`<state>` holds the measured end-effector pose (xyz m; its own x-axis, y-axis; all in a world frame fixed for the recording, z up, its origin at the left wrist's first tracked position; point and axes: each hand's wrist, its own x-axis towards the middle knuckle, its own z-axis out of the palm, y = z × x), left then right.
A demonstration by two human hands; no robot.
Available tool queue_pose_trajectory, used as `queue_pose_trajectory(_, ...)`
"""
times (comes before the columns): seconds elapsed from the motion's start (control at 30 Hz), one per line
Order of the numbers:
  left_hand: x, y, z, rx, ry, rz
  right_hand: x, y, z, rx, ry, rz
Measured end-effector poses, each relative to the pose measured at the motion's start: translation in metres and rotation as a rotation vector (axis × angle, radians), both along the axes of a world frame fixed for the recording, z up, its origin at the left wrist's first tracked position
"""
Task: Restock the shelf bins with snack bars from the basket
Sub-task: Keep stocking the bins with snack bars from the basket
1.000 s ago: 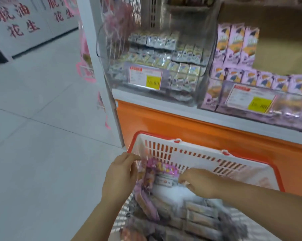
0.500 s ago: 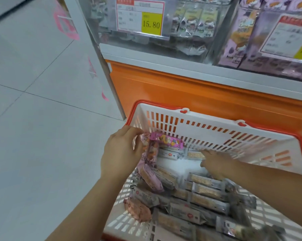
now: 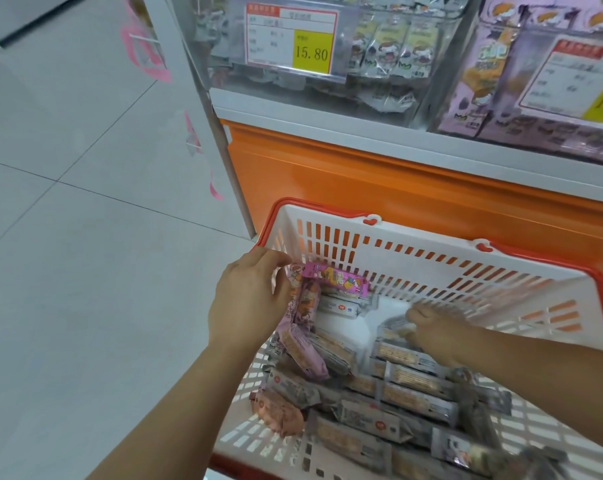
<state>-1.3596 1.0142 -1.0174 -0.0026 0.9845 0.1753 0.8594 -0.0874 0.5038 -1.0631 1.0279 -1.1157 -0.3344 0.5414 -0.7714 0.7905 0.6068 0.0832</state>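
Stage judged: picking, nothing in transit to bins (image 3: pixel 230 74) yet. Basket (image 3: pixel 431 261) sat below shelf, loaded with bars (image 3: pixel 414 400), mostly grey, few pink. Left hand (image 3: pixel 248 303) curled round bunch of pink bars (image 3: pixel 303 306) by basket's left wall, not yet lifted out. Right hand (image 3: pixel 438 330) blurred, fingertips at grey bar (image 3: pixel 393 329); grasp or mere touch, could not tell. Bins above looked part-filled. Left to do: carry bunch up, match bin, work through rest of basket.

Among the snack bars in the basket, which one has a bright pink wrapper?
The bar lying crosswise against the basket's far wall, beside the left hand. Its wrapper is vivid pink; the mauve bars in that hand are paler, the rest mostly grey.
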Motion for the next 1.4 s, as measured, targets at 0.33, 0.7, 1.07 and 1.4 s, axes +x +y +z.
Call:
queue_pose_trajectory(0.33,-0.001,0.003,-0.002,0.023,0.014,-0.030,-0.004,0.001,-0.004,0.034,-0.027,0.410)
queue_pose_trajectory(0.7,0.005,-0.005,0.043,-0.251,-0.140,-0.094,-0.041,-0.010,0.116,0.444,0.622,0.523)
queue_pose_trajectory(1.07,0.018,-0.036,0.185,-0.552,-0.928,-0.213,-0.071,-0.013,0.265,0.944,0.900,0.591)
queue_pose_trajectory(1.4,-0.013,-0.043,0.247,-0.468,-0.850,-0.339,-0.089,-0.025,0.367,0.288,1.220,-0.425)
